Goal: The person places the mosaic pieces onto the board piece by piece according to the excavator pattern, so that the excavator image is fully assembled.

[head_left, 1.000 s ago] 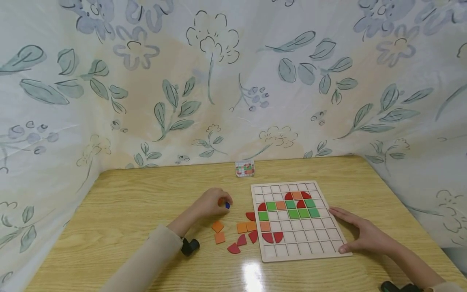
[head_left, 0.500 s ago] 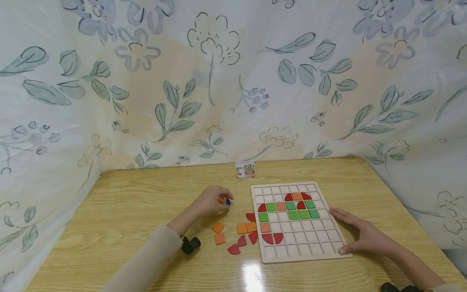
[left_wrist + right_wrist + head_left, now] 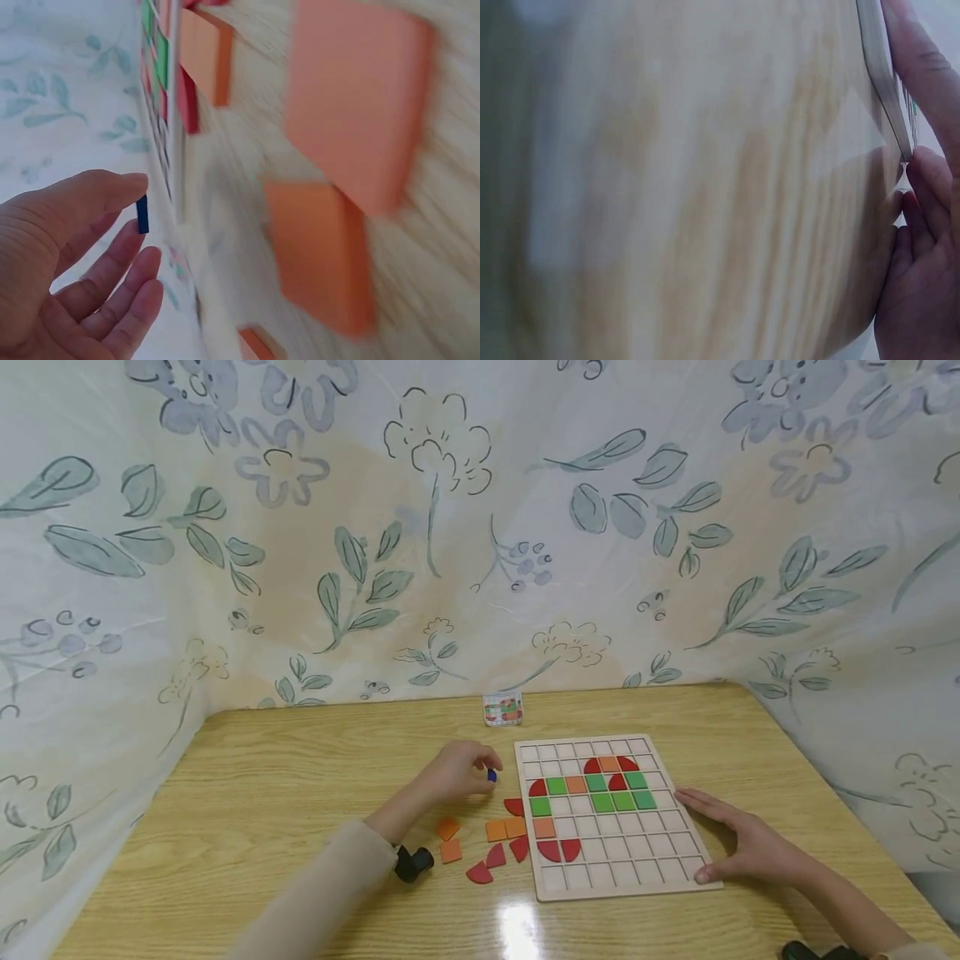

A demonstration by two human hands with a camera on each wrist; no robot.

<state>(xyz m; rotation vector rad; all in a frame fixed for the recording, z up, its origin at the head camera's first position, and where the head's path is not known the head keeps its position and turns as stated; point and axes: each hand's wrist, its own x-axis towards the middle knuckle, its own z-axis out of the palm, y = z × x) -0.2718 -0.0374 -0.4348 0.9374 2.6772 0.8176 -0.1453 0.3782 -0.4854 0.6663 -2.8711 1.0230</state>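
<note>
My left hand [image 3: 459, 770] pinches a small dark blue tile [image 3: 142, 215] between thumb and fingertip, above the table just left of the grid board [image 3: 637, 847]. The tile's full shape is hidden, as its thin edge faces the left wrist view. My right hand [image 3: 750, 839] touches the board's right edge, thumb on the near corner and the other fingers stretched along the side. Red quarter-circle tiles, green squares and orange squares such as the light orange tile [image 3: 543, 827] fill some cells.
Loose orange squares [image 3: 451, 851] and red quarter-circles [image 3: 480, 872] lie left of the board, some against its edge. A small pattern card [image 3: 502, 710] stands at the back of the table [image 3: 300, 752]. Floral cloth [image 3: 450, 568] hangs around the table's back and sides.
Holding the blue tile, my left hand has moved right, closer to the board. The right hand and the tiles on the board have stayed in place.
</note>
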